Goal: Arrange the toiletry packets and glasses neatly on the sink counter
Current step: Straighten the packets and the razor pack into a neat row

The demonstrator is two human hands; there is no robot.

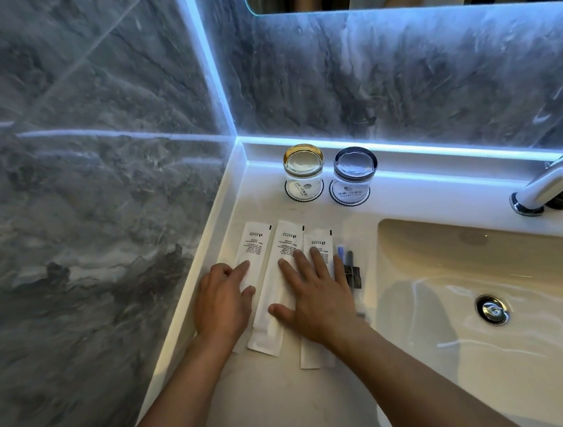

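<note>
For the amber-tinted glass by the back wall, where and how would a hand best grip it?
Grip the amber-tinted glass around its round side wall, coming from the front: it appears to stand inverted on a coaster, the clear glass stands close on its right, and the wall is behind.

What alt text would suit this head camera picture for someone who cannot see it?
Two bare hands, left hand and right hand, press flat on three white toiletry packets lying side by side on a sink counter; two upturned glasses stand on coasters behind.

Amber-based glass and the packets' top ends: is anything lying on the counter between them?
No. In the head view, bare white counter separates the amber-based glass on its coaster from the packets.
</note>
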